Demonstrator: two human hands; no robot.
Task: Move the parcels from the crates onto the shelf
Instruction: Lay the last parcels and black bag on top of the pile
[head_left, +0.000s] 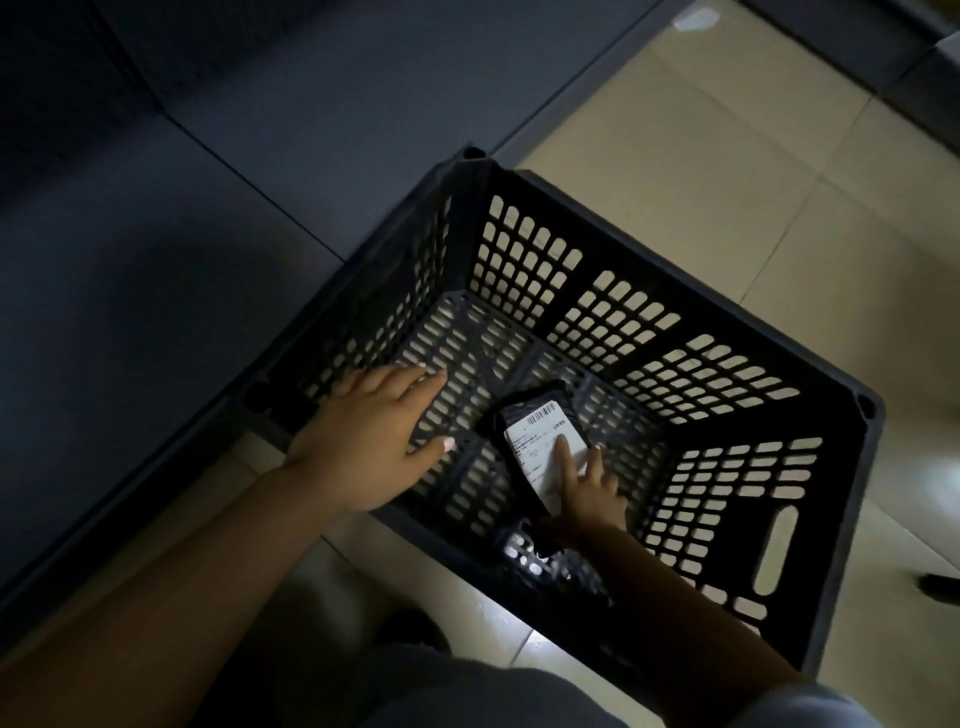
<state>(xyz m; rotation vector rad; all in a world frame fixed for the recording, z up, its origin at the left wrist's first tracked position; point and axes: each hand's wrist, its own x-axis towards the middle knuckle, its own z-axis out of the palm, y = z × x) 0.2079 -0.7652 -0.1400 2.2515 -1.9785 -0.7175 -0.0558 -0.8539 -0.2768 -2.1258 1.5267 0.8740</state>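
crate (670, 358): black matt plastic, slotted lattice walls
parcel (524, 415): glossy black plastic film
label (545, 457): white matt paper
floor (727, 171): smooth, glossy beige tiles, upper right

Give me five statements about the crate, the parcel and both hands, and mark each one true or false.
1. The black crate holds a single visible parcel. True.
2. The parcel is a brown cardboard box. False: it is a black bag with a white label.
3. The right hand has fingers on the parcel's label. True.
4. The left hand holds a second parcel. False: it is spread open and holds nothing.
5. The crate stands on a shelf. False: it stands on the tiled floor.
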